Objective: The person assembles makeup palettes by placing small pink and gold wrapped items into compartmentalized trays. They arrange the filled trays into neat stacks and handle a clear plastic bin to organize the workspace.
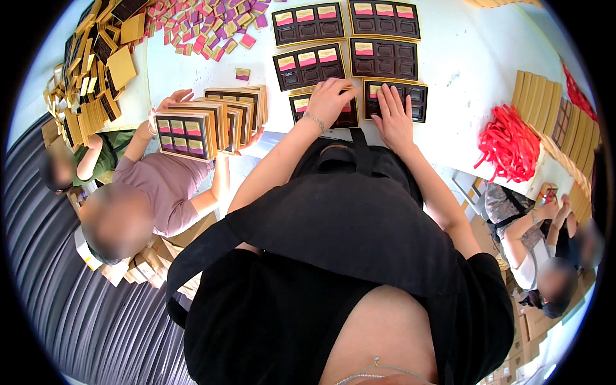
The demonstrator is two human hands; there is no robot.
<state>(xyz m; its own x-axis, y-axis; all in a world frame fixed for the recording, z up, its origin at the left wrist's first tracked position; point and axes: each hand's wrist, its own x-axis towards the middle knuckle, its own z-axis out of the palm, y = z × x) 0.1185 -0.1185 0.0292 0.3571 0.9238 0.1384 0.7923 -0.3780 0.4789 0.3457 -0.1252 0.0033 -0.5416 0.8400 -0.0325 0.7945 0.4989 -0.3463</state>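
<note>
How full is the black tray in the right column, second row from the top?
Mostly empty: the black tray holds one pink-and-gold piece in its upper-left compartment; the other five are bare.

Head-worn fisheye — facing down, close above the wearer's torso, table beyond

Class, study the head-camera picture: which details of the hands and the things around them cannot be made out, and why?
- Head view: part of the lower-left tray, hidden by the left hand; whether its fingertips pinch anything is too small to tell.
- Head view: some compartments of the lower-right tray, covered by the right hand.
- Head view: the packet pile's far end, cut off by the top edge.
- Head view: the far-right small item, too small to identify.
</note>
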